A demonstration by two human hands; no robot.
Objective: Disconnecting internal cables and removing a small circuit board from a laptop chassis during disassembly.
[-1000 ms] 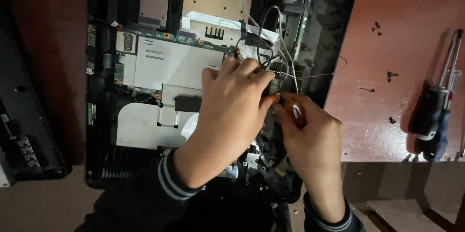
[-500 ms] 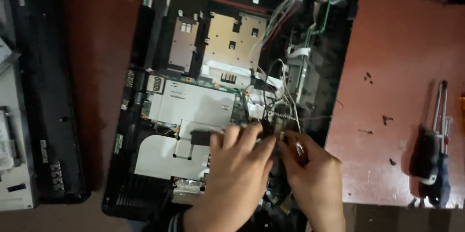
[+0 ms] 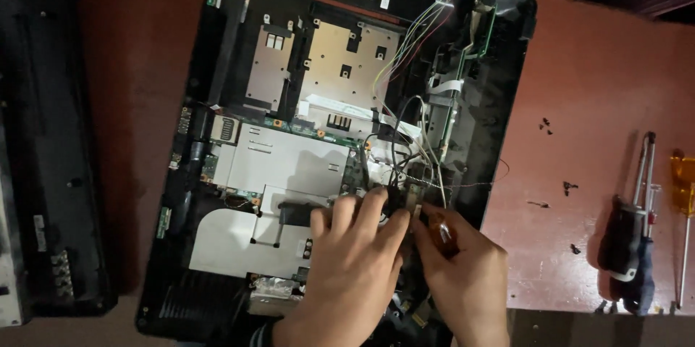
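Over the opened laptop chassis (image 3: pixel 217 173), both hands have slid lower: right hand (image 3: pixel 463 282) grasps an amber-handled tool (image 3: pixel 440 235) (probably a screwdriver), left hand (image 3: pixel 355 260) presses flat, unclenched.

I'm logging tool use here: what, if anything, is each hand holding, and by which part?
The right hand grips a small screwdriver by its brown handle. The left hand holds nothing; its fingers rest on the opened device.

bare hands (image 3: pixel 405 274), striped cuff (image 3: pixel 264 332) (barely visible)
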